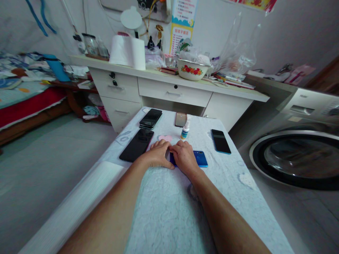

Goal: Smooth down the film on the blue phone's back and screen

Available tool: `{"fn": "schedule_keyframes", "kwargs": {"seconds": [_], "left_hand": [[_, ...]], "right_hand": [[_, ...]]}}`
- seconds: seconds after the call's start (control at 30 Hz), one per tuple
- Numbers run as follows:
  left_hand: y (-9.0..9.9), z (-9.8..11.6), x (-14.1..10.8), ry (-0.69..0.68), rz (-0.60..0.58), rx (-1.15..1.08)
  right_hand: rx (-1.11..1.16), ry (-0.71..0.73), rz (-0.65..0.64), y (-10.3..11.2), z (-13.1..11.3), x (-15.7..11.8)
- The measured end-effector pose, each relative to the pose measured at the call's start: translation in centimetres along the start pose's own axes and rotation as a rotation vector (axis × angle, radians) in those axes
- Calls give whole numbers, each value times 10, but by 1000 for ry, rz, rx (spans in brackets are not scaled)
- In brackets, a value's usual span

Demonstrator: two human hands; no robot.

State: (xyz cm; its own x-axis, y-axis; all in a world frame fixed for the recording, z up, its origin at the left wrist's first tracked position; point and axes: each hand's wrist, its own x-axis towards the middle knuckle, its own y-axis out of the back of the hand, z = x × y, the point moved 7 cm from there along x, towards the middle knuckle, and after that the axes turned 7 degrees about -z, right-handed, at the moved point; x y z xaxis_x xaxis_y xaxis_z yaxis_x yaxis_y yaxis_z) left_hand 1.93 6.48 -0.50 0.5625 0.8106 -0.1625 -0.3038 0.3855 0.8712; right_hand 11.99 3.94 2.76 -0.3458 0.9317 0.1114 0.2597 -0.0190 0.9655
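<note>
A blue smartphone (201, 159) lies on the patterned tablecloth with its back and camera facing up. Its left part is mostly covered by my hands. My left hand (159, 155) curves around the phone's left end, thumb at the near edge and fingers toward the far side. Over the phone's back, my right hand (184, 155) is closed with bent fingers; whatever they pinch is hidden. Just beyond stands a small white spray bottle (184, 131) with a blue and yellow label. A pink piece (165, 138) lies flat past my left fingertips.
A black tablet (137, 145) and stacked dark phones (150, 118) lie on the left. A phone case (180, 119) rests at the back, another phone (221, 141) at the right. Behind stands a white desk (153, 86) with a floral bowl (192, 70); a washing machine (293, 116) is at right.
</note>
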Motion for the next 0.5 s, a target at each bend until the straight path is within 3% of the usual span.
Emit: {"fn": "schedule_keyframes", "kwargs": {"seconds": [0.5], "left_hand": [[2,2,-2,-7,-3,-11]], "right_hand": [[-48,-114,15,-1,11,1]]}}
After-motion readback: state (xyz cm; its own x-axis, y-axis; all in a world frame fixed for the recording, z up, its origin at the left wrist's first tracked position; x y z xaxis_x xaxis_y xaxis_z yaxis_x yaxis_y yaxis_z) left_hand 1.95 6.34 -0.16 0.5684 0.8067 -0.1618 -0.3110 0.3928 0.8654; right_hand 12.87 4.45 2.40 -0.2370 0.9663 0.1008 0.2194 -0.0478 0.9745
